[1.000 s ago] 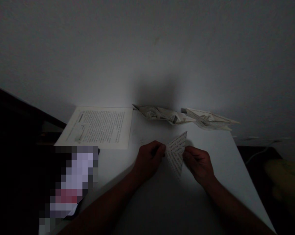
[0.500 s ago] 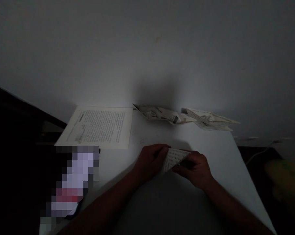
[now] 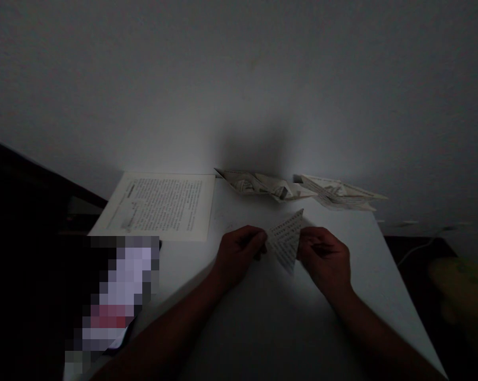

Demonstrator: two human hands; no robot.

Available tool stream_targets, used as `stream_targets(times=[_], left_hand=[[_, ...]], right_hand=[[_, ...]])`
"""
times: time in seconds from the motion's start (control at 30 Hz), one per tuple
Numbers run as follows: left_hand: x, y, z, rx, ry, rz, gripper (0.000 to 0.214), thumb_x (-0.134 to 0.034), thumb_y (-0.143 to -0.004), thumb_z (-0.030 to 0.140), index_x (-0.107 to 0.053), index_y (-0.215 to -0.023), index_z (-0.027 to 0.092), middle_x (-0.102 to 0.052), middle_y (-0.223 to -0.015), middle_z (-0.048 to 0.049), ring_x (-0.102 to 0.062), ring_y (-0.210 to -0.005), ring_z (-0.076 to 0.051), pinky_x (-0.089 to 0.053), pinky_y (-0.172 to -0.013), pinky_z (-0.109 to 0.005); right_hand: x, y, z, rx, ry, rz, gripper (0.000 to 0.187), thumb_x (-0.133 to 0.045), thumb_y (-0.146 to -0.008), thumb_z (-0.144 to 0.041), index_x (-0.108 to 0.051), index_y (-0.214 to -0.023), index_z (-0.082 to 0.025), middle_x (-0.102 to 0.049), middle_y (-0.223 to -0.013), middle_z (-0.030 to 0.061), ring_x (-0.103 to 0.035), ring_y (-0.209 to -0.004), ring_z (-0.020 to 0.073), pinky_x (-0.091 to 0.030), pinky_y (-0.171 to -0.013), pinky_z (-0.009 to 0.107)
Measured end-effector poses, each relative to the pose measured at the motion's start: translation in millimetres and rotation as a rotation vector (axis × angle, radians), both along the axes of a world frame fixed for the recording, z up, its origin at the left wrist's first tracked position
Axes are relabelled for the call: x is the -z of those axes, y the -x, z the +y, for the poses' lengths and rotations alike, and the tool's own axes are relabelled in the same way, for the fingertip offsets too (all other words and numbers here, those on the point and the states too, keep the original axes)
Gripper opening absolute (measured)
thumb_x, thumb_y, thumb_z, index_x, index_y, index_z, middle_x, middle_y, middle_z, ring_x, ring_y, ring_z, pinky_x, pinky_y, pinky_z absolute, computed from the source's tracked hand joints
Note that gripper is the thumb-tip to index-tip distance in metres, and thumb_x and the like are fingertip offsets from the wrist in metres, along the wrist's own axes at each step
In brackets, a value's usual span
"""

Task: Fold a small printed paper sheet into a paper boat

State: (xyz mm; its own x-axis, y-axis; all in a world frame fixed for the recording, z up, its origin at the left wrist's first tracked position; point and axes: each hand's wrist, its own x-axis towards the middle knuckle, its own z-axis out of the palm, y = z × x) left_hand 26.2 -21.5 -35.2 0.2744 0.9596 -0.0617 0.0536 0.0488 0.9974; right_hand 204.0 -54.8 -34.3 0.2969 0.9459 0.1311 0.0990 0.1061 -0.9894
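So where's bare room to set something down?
Bare table shows right of the right hand, up to the table's edge, and between left hand and printed sheet. Crowded: along the back, folded papers; between the hands, held paper.

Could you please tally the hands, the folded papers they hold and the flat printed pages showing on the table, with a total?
Hands: 2 (left hand, right hand)
Held folded paper: 1
Flat printed page showing: 1
Total: 4
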Motion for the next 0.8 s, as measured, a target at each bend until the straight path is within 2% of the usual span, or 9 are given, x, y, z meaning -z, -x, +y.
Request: stream_targets(times=[0.07,0.13,0.27,0.4,0.6,0.73,0.8], left_hand=[[-2.1,0.3,0.3,0.001,0.015,-0.016,0.024,-0.059,-0.083,0.034,-0.064,-0.073,0.013,-0.060,-0.058,0.0013,-0.053,-0.050,-0.008,-0.045,-0.051,-0.019],[-4.1,0.7,0.6,-0.004,0.027,-0.026,0.023,-0.061,-0.081,0.034,-0.064,-0.071,0.013,-0.062,-0.058,0.0007,-0.055,-0.050,-0.008,-0.047,-0.051,-0.020],[-5.4,2.3,1.5,0.000,0.050,-0.083,0.023,-0.064,-0.079,0.034,-0.069,-0.076,0.013,-0.065,-0.057,-0.0007,-0.060,-0.050,-0.011,-0.052,-0.054,-0.024],[-2.9,3.2,1.9,0.021,0.059,-0.155,0.025,-0.064,-0.079,0.033,-0.072,-0.090,0.011,-0.064,-0.054,0.0001,-0.061,-0.050,-0.013,-0.054,-0.055,-0.027],[1.7,1.6,-0.4,0.065,0.093,-0.254,0.035,-0.069,-0.076,0.030,-0.070,-0.105,0.011,-0.069,-0.062,-0.0027,-0.063,-0.051,-0.012,-0.055,-0.055,-0.027],[-0.6,1.4,-0.6,0.059,0.105,-0.188,0.033,-0.072,-0.072,0.031,-0.072,-0.100,0.012,-0.072,-0.068,-0.0050,-0.063,-0.053,-0.013,-0.056,-0.055,-0.027],[-1.2,1.6,-1.0,0.069,0.108,-0.169,0.033,-0.075,-0.070,0.030,-0.073,-0.098,0.013,-0.072,-0.071,-0.0055,-0.064,-0.056,-0.014,-0.056,-0.057,-0.027]], right_hand=[[-0.7,0.9,0.6,0.057,-0.025,0.002,0.012,-0.069,-0.068,-0.012,-0.065,-0.074,-0.021,-0.059,-0.052,-0.0052,-0.053,-0.043,0.0094,-0.044,-0.041,0.019],[-0.7,0.7,0.1,0.039,-0.065,-0.033,0.011,-0.069,-0.068,-0.012,-0.067,-0.072,-0.022,-0.063,-0.058,-0.0032,-0.057,-0.049,0.0108,-0.048,-0.045,0.020],[2.1,-2.7,-1.9,-0.156,-0.071,-0.095,0.011,-0.067,-0.075,-0.017,-0.074,-0.080,-0.022,-0.072,-0.080,0.0027,-0.065,-0.068,0.0161,-0.055,-0.062,0.027],[6.2,-5.9,-3.0,-0.386,-0.007,-0.121,0.014,-0.067,-0.078,-0.019,-0.077,-0.087,-0.023,-0.074,-0.084,0.0035,-0.065,-0.070,0.0175,-0.054,-0.068,0.030],[7.5,-7.1,-3.3,-0.533,0.169,0.270,0.019,-0.062,-0.082,-0.031,-0.076,-0.090,-0.020,-0.074,-0.082,0.0069,-0.068,-0.078,0.0228,-0.054,-0.074,0.036],[0.2,-5.8,-3.8,-0.636,0.284,0.436,0.031,-0.055,-0.083,-0.042,-0.075,-0.081,-0.019,-0.073,-0.079,0.0113,-0.068,-0.080,0.0270,-0.055,-0.065,0.037],[-2.8,-4.1,-3.8,-0.696,0.262,0.447,0.039,-0.053,-0.080,-0.052,-0.074,-0.078,-0.019,-0.073,-0.078,0.0121,-0.068,-0.080,0.0280,-0.055,-0.061,0.036]])
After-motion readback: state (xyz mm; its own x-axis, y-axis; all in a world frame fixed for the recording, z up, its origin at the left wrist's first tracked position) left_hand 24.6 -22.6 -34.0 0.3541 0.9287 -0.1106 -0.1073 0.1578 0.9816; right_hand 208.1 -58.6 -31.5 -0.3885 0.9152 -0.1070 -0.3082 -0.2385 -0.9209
